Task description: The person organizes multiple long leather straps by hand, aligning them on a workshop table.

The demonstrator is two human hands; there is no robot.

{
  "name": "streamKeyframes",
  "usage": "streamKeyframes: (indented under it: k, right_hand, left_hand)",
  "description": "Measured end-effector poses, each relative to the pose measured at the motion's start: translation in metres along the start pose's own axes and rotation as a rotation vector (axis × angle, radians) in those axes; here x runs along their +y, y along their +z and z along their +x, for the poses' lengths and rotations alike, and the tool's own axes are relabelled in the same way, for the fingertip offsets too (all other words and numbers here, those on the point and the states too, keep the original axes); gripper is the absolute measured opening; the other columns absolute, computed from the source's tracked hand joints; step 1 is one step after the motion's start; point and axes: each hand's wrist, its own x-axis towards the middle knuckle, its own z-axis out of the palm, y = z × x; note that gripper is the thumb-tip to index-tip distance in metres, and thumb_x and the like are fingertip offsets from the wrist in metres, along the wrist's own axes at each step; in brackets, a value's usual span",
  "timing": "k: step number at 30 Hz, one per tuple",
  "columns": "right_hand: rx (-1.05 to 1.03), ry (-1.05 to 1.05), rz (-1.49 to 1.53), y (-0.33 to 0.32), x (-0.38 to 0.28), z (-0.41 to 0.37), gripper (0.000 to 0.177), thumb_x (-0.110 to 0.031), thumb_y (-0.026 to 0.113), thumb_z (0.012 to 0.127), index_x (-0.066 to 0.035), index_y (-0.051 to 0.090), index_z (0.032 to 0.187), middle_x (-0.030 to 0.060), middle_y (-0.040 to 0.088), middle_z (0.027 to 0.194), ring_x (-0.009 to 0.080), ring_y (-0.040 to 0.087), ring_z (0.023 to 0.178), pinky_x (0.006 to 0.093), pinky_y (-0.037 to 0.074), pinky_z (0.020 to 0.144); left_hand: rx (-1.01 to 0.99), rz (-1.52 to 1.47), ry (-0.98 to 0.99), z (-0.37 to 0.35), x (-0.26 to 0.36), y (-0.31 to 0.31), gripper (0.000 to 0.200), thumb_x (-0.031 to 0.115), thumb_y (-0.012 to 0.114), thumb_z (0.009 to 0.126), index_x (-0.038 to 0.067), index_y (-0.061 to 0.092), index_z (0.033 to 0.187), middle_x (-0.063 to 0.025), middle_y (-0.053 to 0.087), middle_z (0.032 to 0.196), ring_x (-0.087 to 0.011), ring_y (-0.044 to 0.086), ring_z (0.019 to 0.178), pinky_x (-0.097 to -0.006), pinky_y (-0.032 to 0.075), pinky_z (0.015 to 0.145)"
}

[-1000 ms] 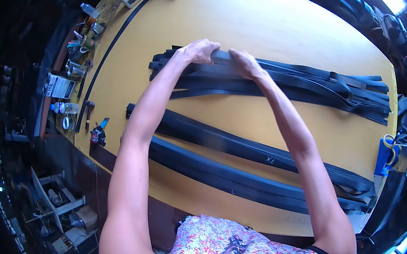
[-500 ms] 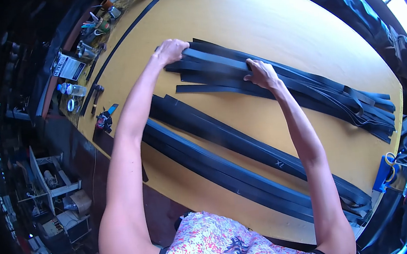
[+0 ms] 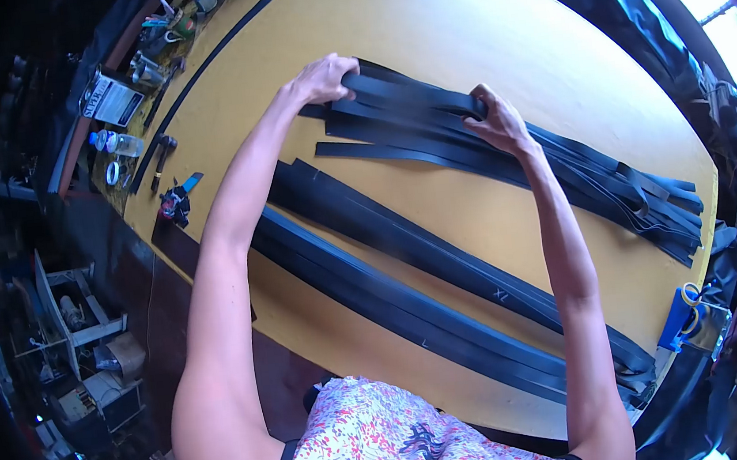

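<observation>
left hand (image 3: pixel 325 78) and right hand (image 3: pixel 497 123) closed on black rubber strips (image 3: pixel 414 101), long axis upper-left to lower-right

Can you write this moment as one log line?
strips: black, piled on yellow table | left hand: grips their end | right hand: grips further along

I record a bundle of strips (image 3: pixel 575 166) lying across the far half of the table (image 3: pixel 474 33). The left hand (image 3: pixel 323 79) clasps its left end, the right hand (image 3: pixel 496 125) its middle. Two wide bands (image 3: pixel 406 253) lie nearer. A bottle (image 3: pixel 116 143) lies left of the table.
</observation>
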Motion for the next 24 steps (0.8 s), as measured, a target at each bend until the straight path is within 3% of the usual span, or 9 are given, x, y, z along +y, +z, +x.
streamKeyframes:
  k: [2, 7, 9, 10, 14, 19, 23, 24]
  right_hand:
    - [0.033, 0.009, -0.006, -0.004, 0.008, -0.003, 0.049, -0.028, 0.071, 0.077, -0.004, 0.054, 0.116, 0.024, 0.067, 0.1, 0.0393, 0.065, 0.093, 0.0456, 0.049, 0.083]
    - [0.144, -0.091, -0.158, -0.01, 0.034, -0.006, 0.038, -0.023, 0.067, 0.08, -0.005, 0.056, 0.112, 0.0219, 0.067, 0.1, 0.039, 0.065, 0.093, 0.0461, 0.051, 0.081]
    - [0.026, -0.123, -0.432, -0.013, 0.048, -0.002, 0.028, -0.018, 0.066, 0.081, -0.005, 0.058, 0.104, 0.0189, 0.068, 0.097, 0.0381, 0.066, 0.093, 0.0467, 0.052, 0.079]
    - [0.039, -0.124, -0.462, -0.016, 0.045, -0.005, 0.02, -0.015, 0.064, 0.08, -0.004, 0.059, 0.096, 0.0163, 0.068, 0.094, 0.0371, 0.066, 0.09, 0.047, 0.053, 0.077]
    - [0.019, -0.069, -0.474, -0.031, 0.039, -0.015, 0.014, -0.014, 0.063, 0.082, -0.004, 0.062, 0.093, 0.0171, 0.068, 0.092, 0.0365, 0.067, 0.089, 0.0466, 0.053, 0.077]
    - [-0.082, -0.03, -0.605, -0.028, 0.056, -0.013, 0.013, -0.014, 0.065, 0.083, -0.004, 0.064, 0.091, 0.0165, 0.069, 0.09, 0.0351, 0.068, 0.087, 0.0456, 0.054, 0.077]
    - [-0.082, -0.069, -0.583, -0.029, 0.057, -0.018, 0.015, -0.017, 0.069, 0.082, -0.005, 0.065, 0.091, 0.0155, 0.069, 0.087, 0.0348, 0.068, 0.085, 0.0451, 0.054, 0.076]
    - [-0.083, -0.081, -0.57, -0.029, 0.057, -0.018, 0.018, -0.019, 0.072, 0.081, -0.005, 0.065, 0.091, 0.0151, 0.069, 0.085, 0.0348, 0.068, 0.084, 0.0449, 0.054, 0.075]
  left_hand:
    - [-0.015, -0.027, -0.059, 0.012, 0.006, -0.004, 0.046, 0.019, 0.082, 0.073, 0.006, 0.059, 0.111, -0.0157, 0.065, 0.107, -0.0358, 0.062, 0.107, -0.0445, 0.05, 0.089]
    - [-0.061, -0.067, 0.098, 0.033, 0.025, -0.001, 0.044, 0.019, 0.08, 0.076, 0.001, 0.058, 0.11, -0.0207, 0.066, 0.108, -0.0376, 0.063, 0.103, -0.0443, 0.05, 0.087]
    - [-0.071, -0.039, 0.153, 0.037, 0.029, 0.01, 0.041, 0.019, 0.079, 0.077, 0.002, 0.059, 0.108, -0.0193, 0.066, 0.106, -0.0368, 0.063, 0.103, -0.0436, 0.05, 0.086]
    - [-0.072, 0.007, 0.15, 0.041, 0.029, 0.018, 0.041, 0.019, 0.08, 0.076, 0.002, 0.06, 0.108, -0.0184, 0.067, 0.105, -0.0367, 0.063, 0.103, -0.0436, 0.051, 0.085]
    - [-0.021, 0.049, 0.176, 0.046, 0.03, 0.041, 0.045, 0.022, 0.082, 0.072, 0.005, 0.063, 0.109, -0.0152, 0.066, 0.1, -0.0355, 0.064, 0.099, -0.0435, 0.052, 0.083]
    - [0.035, 0.064, 0.234, 0.044, 0.052, 0.066, 0.048, 0.023, 0.084, 0.069, 0.008, 0.064, 0.11, -0.0135, 0.059, 0.108, -0.0345, 0.064, 0.099, -0.0427, 0.055, 0.084]
    - [0.029, 0.099, 0.291, 0.048, 0.053, 0.069, 0.043, 0.019, 0.084, 0.07, 0.004, 0.061, 0.104, -0.0129, 0.062, 0.107, -0.032, 0.06, 0.107, -0.0435, 0.054, 0.087]
    - [-0.068, 0.095, 0.257, 0.051, 0.053, 0.063, 0.044, 0.02, 0.08, 0.073, 0.003, 0.06, 0.108, -0.0175, 0.064, 0.106, -0.0339, 0.058, 0.108, -0.0449, 0.052, 0.091]
